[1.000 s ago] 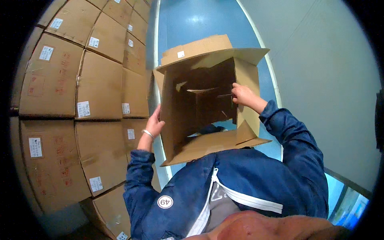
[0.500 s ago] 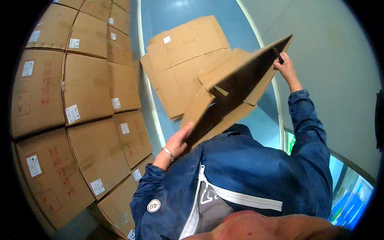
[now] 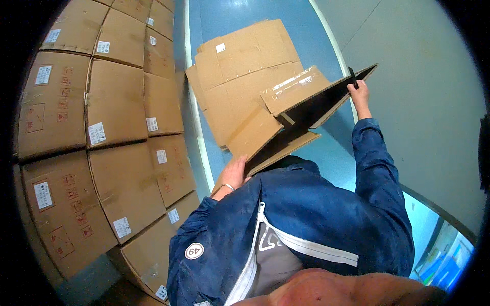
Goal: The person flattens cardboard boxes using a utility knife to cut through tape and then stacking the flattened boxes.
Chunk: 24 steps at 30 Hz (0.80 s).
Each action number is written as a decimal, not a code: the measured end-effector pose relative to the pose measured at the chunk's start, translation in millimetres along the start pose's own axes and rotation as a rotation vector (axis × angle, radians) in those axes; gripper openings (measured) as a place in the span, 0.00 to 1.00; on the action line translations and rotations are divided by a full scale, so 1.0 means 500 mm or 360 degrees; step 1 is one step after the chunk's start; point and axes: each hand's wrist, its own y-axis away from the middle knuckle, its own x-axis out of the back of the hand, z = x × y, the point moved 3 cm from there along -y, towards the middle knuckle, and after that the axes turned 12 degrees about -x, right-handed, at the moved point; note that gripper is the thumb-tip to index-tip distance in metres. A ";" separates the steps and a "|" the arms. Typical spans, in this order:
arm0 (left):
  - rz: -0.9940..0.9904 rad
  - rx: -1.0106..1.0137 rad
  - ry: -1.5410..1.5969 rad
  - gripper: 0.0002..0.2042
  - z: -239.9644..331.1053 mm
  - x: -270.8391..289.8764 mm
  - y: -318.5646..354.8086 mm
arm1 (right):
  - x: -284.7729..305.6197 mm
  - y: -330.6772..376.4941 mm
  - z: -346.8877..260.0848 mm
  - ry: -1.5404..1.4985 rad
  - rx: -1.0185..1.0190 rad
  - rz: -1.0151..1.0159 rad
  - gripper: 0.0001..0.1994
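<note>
A partly folded cardboard box (image 3: 298,92) is held in front of my body, its flaps spread and its dark inside showing. Clear tape shines on one of its upper flaps. My left hand (image 3: 234,176) grips the box's near left corner, with the thumb side partly hidden. At the far right edge, my right hand (image 3: 360,95) is closed on the cardboard. A slim dark tool (image 3: 352,76) also sticks up from those fingers; its kind is unclear. Beyond the box, flattened cardboard (image 3: 240,56) lies on the blue floor.
Stacked closed cartons (image 3: 115,102) with white labels form a wall along the left. A grey wall (image 3: 418,92) rises on the right. White lines (image 3: 334,38) edge the blue floor (image 3: 245,13). Blue and white items (image 3: 449,260) show at the lower right.
The box's taped upper flap has come into view as the box tilted and its panels folded closer together. My right hand has dropped a little nearer; my left has shifted slightly right.
</note>
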 end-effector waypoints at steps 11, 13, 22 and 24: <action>0.0813 -0.0076 -0.0349 0.10 0.039 0.247 -0.012 | 0.101 -0.224 -0.398 -0.0105 0.0387 0.0147 0.20; 0.1001 -0.0091 -0.0221 0.09 0.053 0.282 -0.014 | 0.159 -0.269 -0.523 0.0028 0.0561 0.0223 0.20; 0.1648 0.0469 0.0646 0.14 -0.057 0.239 0.004 | 0.139 -0.043 -1.091 -0.0688 0.1689 -0.0352 0.30; 0.1679 0.0597 0.0623 0.14 -0.176 0.175 0.004 | 0.085 0.009 -1.053 -0.0845 0.1577 -0.0788 0.32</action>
